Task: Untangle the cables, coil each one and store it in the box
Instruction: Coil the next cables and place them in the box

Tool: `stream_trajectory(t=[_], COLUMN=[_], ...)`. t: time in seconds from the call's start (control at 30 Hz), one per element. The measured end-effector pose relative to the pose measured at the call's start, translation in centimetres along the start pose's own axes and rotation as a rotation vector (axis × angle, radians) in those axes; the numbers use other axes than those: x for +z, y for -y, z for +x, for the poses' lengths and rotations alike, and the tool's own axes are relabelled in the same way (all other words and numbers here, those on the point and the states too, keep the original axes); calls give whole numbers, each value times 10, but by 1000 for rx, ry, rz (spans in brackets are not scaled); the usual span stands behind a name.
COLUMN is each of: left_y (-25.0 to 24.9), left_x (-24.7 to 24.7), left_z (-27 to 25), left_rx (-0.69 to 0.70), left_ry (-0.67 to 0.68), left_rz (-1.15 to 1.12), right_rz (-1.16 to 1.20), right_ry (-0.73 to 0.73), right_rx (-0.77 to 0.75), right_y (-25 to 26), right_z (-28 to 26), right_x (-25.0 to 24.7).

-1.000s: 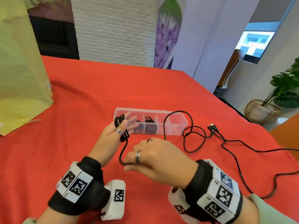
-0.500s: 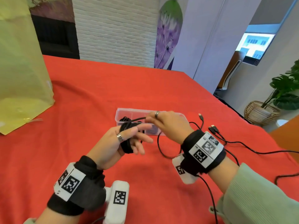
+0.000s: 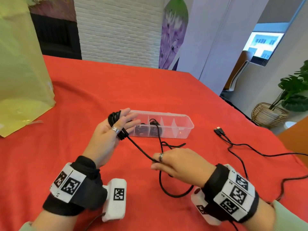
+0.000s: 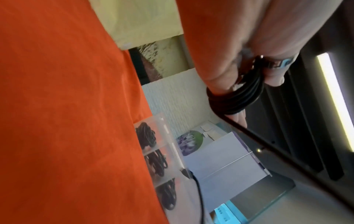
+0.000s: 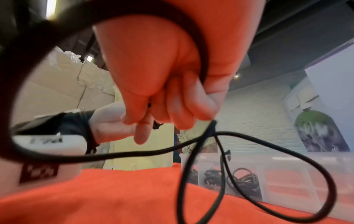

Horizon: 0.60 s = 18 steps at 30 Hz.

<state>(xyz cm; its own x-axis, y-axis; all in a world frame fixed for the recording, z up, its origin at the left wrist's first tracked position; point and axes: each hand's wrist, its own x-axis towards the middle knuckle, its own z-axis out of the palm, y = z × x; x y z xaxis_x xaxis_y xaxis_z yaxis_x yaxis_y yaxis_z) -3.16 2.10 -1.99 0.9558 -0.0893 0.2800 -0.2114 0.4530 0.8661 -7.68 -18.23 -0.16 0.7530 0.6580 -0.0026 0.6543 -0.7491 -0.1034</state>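
Note:
A black cable [image 3: 141,150] is wound in several loops [image 3: 117,125] round the outstretched fingers of my left hand [image 3: 126,124], and the ringed digit presses on the loops [image 4: 239,97]. The free length runs down to my right hand [image 3: 156,164], which pinches it between fingertips [image 5: 172,115] above the red cloth. The slack hangs in a loop below that hand [image 3: 176,195]. Just behind the left hand stands the clear divided box [image 3: 188,125], with coiled black cables [image 3: 154,126] in its left compartments. A second black cable [image 3: 233,145] lies loose to the right.
The table wears a red cloth [image 3: 133,87]. A yellow-green bag [image 3: 21,72] stands at the far left. The second cable's plugs [image 3: 219,130] lie right of the box, and it trails off the table's right edge. A plant in a basket [image 3: 270,114] stands beyond it.
My right hand has come back from beside the box toward me and lower, drawing the cable taut from the left hand. My left hand's fingers have straightened and lifted a little.

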Motion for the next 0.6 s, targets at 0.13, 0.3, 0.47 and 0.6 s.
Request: stream_trajectory(t=[0.13,0.3,0.47,0.6], left_y=[8,0,-7,-4], left_x=[4,7,2,-5], left_z=[-4,-13,-12,-6], left_rx=[-41,-141,43,220], left_ry=[92,427,286,27], left_rz=[343,632,896,1015], right_rz=[-58,6,399,343], right_ry=[-181,-306,-118,-77], right_rx=[-38,53,255,416], right_y=[-2,-6,-25,-53], right_z=[-4,0,-8,-10], right_x=[-13,-42,-48,-42])
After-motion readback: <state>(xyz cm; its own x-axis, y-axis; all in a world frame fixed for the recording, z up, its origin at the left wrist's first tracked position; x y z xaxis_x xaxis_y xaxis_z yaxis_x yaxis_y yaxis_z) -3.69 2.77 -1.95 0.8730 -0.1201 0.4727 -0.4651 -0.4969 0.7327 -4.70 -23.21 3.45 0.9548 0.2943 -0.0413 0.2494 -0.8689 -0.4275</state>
